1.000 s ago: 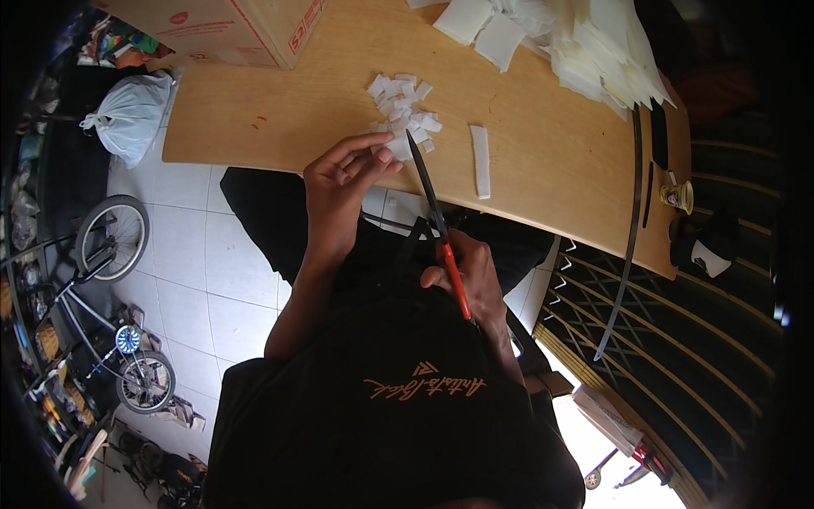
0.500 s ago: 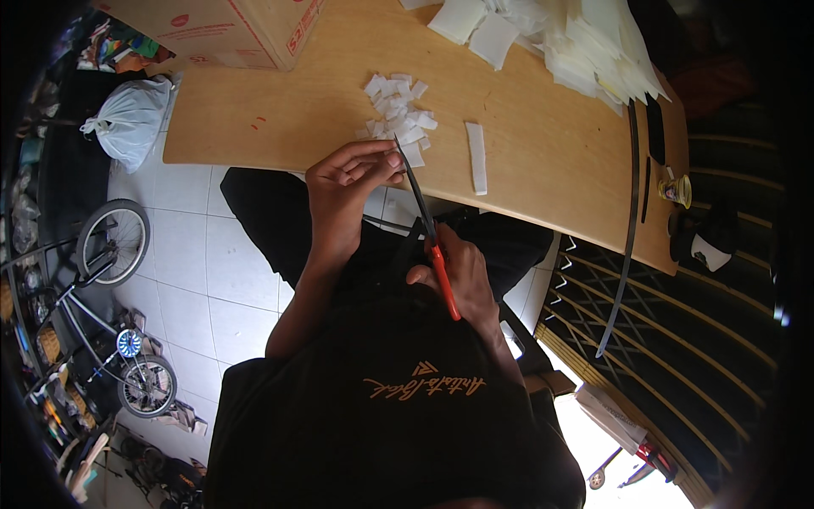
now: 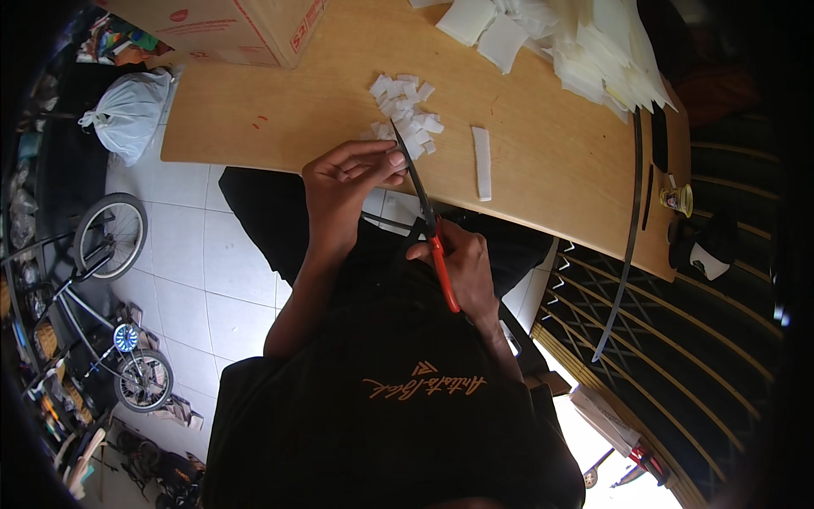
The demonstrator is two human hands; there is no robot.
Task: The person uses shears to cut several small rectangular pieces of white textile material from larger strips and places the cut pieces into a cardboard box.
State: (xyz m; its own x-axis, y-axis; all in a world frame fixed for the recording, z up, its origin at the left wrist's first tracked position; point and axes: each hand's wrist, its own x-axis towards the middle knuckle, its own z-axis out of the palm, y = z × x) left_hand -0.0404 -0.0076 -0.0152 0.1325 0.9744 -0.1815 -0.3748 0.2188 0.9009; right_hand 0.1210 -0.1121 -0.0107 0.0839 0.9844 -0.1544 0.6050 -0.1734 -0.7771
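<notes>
My right hand (image 3: 463, 265) grips a pair of scissors (image 3: 443, 270) with red handles and long dark blades. The blades point away from me and up to the left, their tips just past my left fingertips. My left hand (image 3: 335, 191) is closed in a pinch at the table's near edge, thumb against the fingers beside the blades. Whatever is between those fingertips is too small and hidden to make out. Just beyond them lies a loose heap of small white cut pieces (image 3: 405, 100). A single white strip (image 3: 482, 164) rests on the table to the right.
The wooden table (image 3: 280, 110) carries a cardboard box (image 3: 229, 30) at the far left. Whitish sheets (image 3: 602, 51) are stacked at the far right, with square white pieces (image 3: 502, 41) beside them. A yellow cup (image 3: 677, 199) stands near the right edge. A tied white bag (image 3: 129, 114) and a bicycle (image 3: 110, 237) are on the left.
My right hand and the scissors have moved slightly forward, so the blade tips reach farther past my left fingertips. My left hand keeps its pinch. The view has shifted a little.
</notes>
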